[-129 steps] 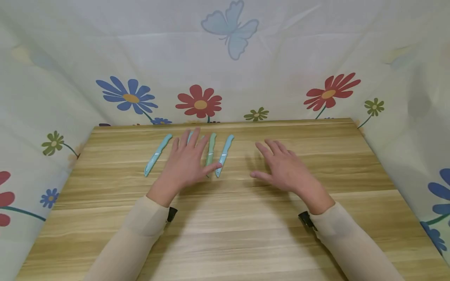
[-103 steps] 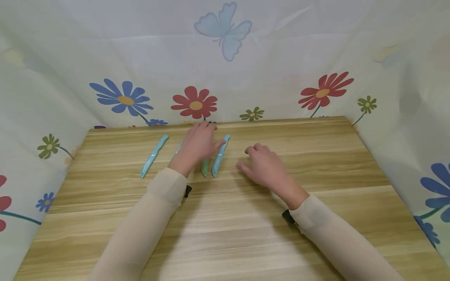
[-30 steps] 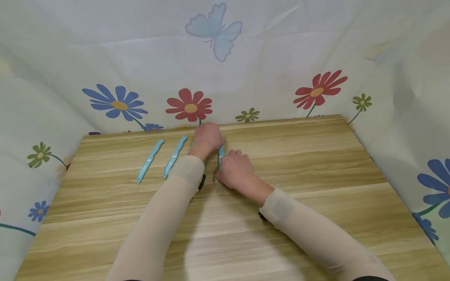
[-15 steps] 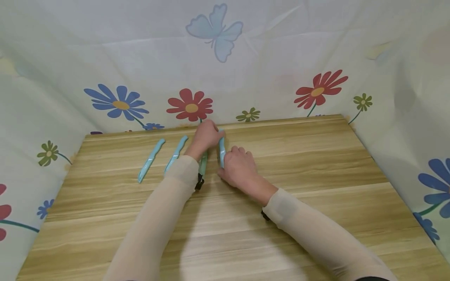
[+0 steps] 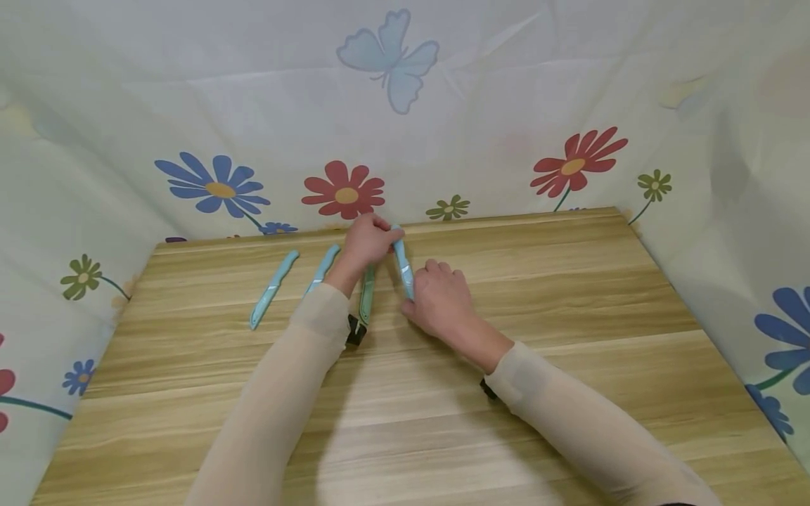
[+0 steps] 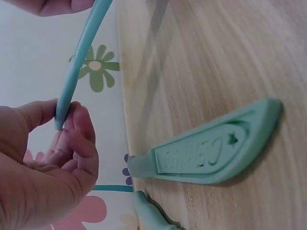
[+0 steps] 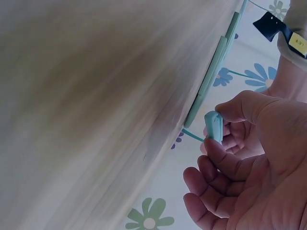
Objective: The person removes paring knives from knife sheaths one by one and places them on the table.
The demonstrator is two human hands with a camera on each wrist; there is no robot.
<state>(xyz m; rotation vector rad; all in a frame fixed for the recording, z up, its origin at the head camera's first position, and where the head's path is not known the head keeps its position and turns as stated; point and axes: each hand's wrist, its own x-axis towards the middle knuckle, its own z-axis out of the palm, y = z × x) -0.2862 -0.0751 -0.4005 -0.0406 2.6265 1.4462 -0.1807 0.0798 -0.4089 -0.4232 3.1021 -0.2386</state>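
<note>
A light blue knife in its sheath is held off the table between both hands. My left hand pinches the handle's end between thumb and fingers, as the left wrist view also shows. Thumb and index finger of my right hand pinch the sheath end. Under the left wrist lies a green sheathed knife, its sheath bearing raised lettering. Farther left are two blue sheathed knives, one at the outer left and another partly hidden by the left sleeve.
The wooden table ends at a back edge close to the left hand. Behind it hangs a white curtain printed with flowers and a butterfly. Each wrist carries a black camera mount, such as the left one.
Both hands, open above the table at first, came to the rightmost blue knife and gripped its ends. It has since lifted and turned, its sheath end swinging right. The other knives stay put.
</note>
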